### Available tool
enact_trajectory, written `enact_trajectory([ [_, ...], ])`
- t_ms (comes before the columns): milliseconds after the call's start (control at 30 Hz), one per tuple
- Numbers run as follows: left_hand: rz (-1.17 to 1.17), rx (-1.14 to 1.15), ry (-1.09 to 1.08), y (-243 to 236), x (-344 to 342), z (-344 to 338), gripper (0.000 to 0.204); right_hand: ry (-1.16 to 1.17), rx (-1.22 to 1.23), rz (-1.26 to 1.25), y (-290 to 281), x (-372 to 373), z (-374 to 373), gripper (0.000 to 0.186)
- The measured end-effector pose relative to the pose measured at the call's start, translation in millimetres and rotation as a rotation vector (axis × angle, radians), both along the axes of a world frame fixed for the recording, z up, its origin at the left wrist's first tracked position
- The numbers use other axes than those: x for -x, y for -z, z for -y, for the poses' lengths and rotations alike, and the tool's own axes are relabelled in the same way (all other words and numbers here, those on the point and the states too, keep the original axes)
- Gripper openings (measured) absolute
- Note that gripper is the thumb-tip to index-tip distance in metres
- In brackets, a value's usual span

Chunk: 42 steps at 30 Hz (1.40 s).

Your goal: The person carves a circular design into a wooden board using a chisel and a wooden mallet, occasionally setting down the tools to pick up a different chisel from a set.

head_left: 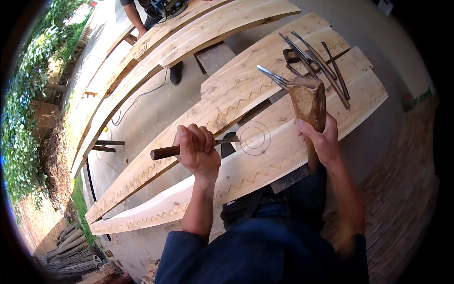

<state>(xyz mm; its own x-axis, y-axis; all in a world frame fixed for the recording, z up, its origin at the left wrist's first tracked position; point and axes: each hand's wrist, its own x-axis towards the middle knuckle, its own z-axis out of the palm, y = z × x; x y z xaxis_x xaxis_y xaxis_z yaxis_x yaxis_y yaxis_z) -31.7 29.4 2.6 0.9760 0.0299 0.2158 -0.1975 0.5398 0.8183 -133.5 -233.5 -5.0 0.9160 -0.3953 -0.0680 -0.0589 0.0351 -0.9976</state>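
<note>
My left hand (197, 147) is closed round a chisel (165, 152) with a dark wooden handle. Its metal blade points right, toward concentric circles pencilled on the pale plank (279, 150) before me. In my right hand (321, 137), a worn wooden mallet (306, 97) stands with its thick head up and its narrower end down by the plank's near edge. Zigzag lines run along this plank and along the second plank (189, 124) beyond it. Whether the blade touches the wood, I cannot tell.
Several chisels and gouges (326, 71) lie on the planks at the right, beside a small dark block (291, 56). Farther off, long curved planks (189, 42) rest on supports. Another person's arm (135, 19) shows near a power tool (169, 7). A cable (137, 100) crosses the floor.
</note>
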Motion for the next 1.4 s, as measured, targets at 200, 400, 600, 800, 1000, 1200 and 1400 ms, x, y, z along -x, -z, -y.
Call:
enact_trajectory([
  [200, -0.043, 0.028, 0.083, 9.0, -3.9, 5.2, 0.053, -0.049, -0.227, -0.222, 43.6, 5.8, -0.5, 0.019],
  [400, -0.040, 0.093, 0.149, 23.8, -8.5, 1.6, 0.050, -0.145, -0.010, -0.258, 46.4, 3.7, -5.2, 0.021],
  [600, -0.008, 0.094, 0.215, 25.6, -10.7, -2.0, 0.051, -0.128, 0.001, -0.278, 44.3, 3.0, -6.2, 0.021],
  [800, 0.022, 0.071, 0.301, 25.1, -14.0, -6.1, 0.053, -0.136, 0.020, -0.267, 47.2, 3.6, -5.4, 0.022],
  [1000, 0.062, 0.005, 0.388, 23.7, -18.2, -2.6, 0.052, -0.152, 0.070, -0.260, 46.5, 3.4, -4.7, 0.023],
  [1200, 0.004, -0.097, 0.469, 10.0, -29.2, 15.8, 0.053, -0.161, 0.139, -0.257, 43.1, 0.0, -5.4, 0.026],
  [1400, -0.114, -0.178, 0.380, 3.3, -37.1, 36.0, 0.052, -0.163, 0.130, -0.269, 46.6, 1.0, -4.8, 0.026],
])
